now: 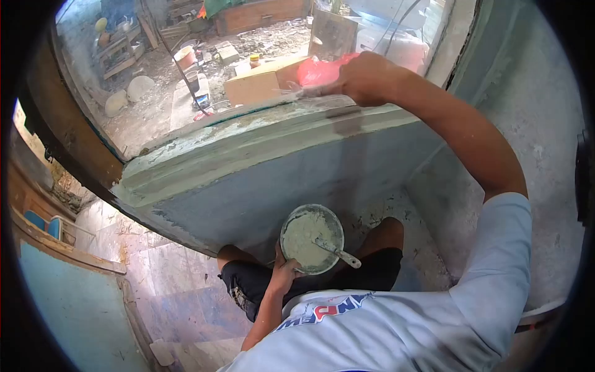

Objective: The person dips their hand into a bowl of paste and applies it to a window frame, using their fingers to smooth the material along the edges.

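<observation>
My left hand (284, 274) is closed on the lower left rim of a round bowl (339, 226), which rests near my lap. Pale, greenish-grey putty (304, 239) fills much of it. A putty knife (348, 258) stands in the putty, its handle leaning over the rim at lower right. Up at the window sill (248, 139), my right hand (367, 79) is closed, with a thin pale edge pointing left from the fingers along the sill's top. What exactly it grips is too blurred to tell.
Beyond the sill are a cardboard box (254, 88), a pink plastic bag (319, 71) and scattered rubble. A wooden frame post (80, 124) stands at left. Grey plastered wall (533, 142) rises on my right. A blue chair (54, 226) is at far left.
</observation>
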Tool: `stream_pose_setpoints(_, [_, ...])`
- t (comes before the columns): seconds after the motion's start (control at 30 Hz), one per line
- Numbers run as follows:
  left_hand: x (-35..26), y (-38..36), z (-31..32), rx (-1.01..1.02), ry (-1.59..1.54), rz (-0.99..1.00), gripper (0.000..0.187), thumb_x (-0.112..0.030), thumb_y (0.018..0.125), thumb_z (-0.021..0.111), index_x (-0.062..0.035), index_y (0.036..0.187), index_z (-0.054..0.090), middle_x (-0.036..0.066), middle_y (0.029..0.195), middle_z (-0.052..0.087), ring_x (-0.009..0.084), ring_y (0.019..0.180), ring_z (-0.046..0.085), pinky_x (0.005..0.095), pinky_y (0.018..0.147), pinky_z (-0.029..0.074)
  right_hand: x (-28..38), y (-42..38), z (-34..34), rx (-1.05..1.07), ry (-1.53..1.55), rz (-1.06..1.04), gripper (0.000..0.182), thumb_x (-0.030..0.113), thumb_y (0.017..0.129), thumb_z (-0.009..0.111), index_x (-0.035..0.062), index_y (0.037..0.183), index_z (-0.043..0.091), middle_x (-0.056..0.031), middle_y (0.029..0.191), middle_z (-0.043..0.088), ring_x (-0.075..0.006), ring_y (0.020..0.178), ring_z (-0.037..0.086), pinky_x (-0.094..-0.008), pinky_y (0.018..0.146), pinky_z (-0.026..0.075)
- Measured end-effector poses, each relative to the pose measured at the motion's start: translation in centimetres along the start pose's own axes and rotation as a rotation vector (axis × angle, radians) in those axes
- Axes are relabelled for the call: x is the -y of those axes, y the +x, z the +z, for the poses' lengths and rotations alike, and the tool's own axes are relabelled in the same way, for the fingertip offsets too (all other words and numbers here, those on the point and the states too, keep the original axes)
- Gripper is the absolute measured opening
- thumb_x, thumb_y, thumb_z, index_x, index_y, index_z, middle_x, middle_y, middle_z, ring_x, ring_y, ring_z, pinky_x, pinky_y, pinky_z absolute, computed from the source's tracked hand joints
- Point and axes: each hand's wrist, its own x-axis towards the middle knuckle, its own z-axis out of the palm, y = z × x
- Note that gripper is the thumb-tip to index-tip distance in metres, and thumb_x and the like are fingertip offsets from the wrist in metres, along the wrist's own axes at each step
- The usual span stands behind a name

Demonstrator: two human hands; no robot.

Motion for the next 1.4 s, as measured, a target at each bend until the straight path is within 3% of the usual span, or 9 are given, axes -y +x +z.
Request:
stream_pose_setpoints(0.07, [0.5,0.4,0.3,0.007,0.003,0.001,0.095,0.001,0.075,0.049,-0.0264,0.157,0.010,0.014,0.154,0.030,0.0389,0.134,0.043,0.0583,0.089,0.054,-0.1,-0.4,-0.2,-0.106,0.038,0.044,0.076,0.004,0.098,0.037,0.0621,0.146,0.030,-0.0065,0.105,0.069,-0.0255,0.102,0.068,-0.0365,0.084,0.057])
stream_pose_setpoints(0.1, [-0.4,-0.7,-1.0,-0.015,0.041,-0.016,0.095,0.001,0.075,0.049,-0.0264,0.157,0.010,0.014,0.154,0.030,0.0389,0.134,0.043,0.0583,0.089,0.054,0.5,0.4,0.6,-0.190,0.124,-0.004,0.076,0.003,0.097,0.037,0.0598,0.147,0.030,-0.0064,0.098,0.069,-0.0250,0.095,0.068,-0.0395,0.097,0.051])
stream_pose_setpoints(0.23, [0.3,0.2,-0.9,-0.006,0.026,0.006,0.095,0.001,0.074,0.048,-0.0260,0.157,0.010,0.014,0.153,0.031,0.0391,0.134,0.044,0.0579,0.088,0.055,0.1,1.1,1.4,-0.175,0.043,-0.079,0.077,0.003,0.095,0.039,0.0567,0.149,0.030,-0.0058,0.097,0.069,-0.0248,0.094,0.068,-0.0422,0.109,0.042])
stream_pose_setpoints(0.33, [0.9,0.5,-1.1,0.000,0.020,-0.018,0.095,0.001,0.074,0.048,-0.0258,0.157,0.010,0.014,0.153,0.031,0.0388,0.133,0.045,0.0575,0.088,0.055,0.0,1.6,2.3,-0.321,-0.023,-0.113,0.074,0.004,0.093,0.041,0.0565,0.145,0.039,-0.0079,0.078,0.065,-0.0258,0.074,0.067,-0.0398,0.066,0.055])
stream_pose_setpoints(0.53, [0.7,0.6,-0.5,0.012,0.030,-0.024,0.095,0.001,0.074,0.049,-0.0251,0.157,0.011,0.015,0.151,0.034,0.0375,0.131,0.048,0.0547,0.085,0.057,0.4,1.2,0.3,-0.355,0.022,-0.120,0.076,0.004,0.095,0.042,0.0575,0.148,0.033,-0.0082,0.084,0.066,-0.0269,0.075,0.068,-0.0388,0.064,0.056])
stream_pose_setpoints(0.63, [1.2,0.7,-0.3,-0.007,0.032,0.001,0.089,0.003,0.076,0.048,-0.0217,0.155,0.015,0.015,0.147,0.039,0.0365,0.123,0.055,0.0502,0.078,0.061,0.9,2.3,1.8,-0.275,-0.023,-0.142,0.074,0.006,0.096,0.043,0.0555,0.149,0.031,-0.0064,0.098,0.070,-0.0263,0.090,0.070,-0.0386,0.073,0.057])
stream_pose_setpoints(1.17, [1.0,1.7,-0.4,-0.002,0.048,-0.048,0.095,-0.001,0.073,0.049,-0.0269,0.157,0.012,0.014,0.148,0.037,0.0356,0.126,0.053,0.0507,0.082,0.060,-5.5,-1.8,15.0,-0.160,-0.086,0.164,0.085,0.005,0.094,0.046,0.0580,0.152,0.015,-0.0062,0.079,0.067,-0.0257,0.074,0.069,-0.0394,0.063,0.055])
stream_pose_setpoints(1.37, [0.4,1.0,0.8,-0.036,0.046,0.013,0.078,0.003,0.081,0.046,-0.0167,0.152,0.022,0.015,0.139,0.049,0.0337,0.111,0.065,0.0441,0.072,0.065,-6.6,-3.9,13.1,-0.037,-0.048,0.227,0.071,0.006,0.093,0.046,0.0456,0.151,0.036,-0.0094,0.083,0.067,-0.0278,0.077,0.069,-0.0417,0.069,0.056])
stream_pose_setpoints(1.4, [0.6,1.2,0.6,-0.033,0.041,0.016,0.078,0.003,0.081,0.046,-0.0167,0.152,0.022,0.015,0.139,0.049,0.0337,0.111,0.065,0.0441,0.072,0.065,-6.3,-3.9,12.6,-0.210,0.109,0.128,0.066,0.007,0.093,0.046,0.0406,0.150,0.041,-0.0122,0.090,0.068,-0.0288,0.079,0.069,-0.0421,0.072,0.056])
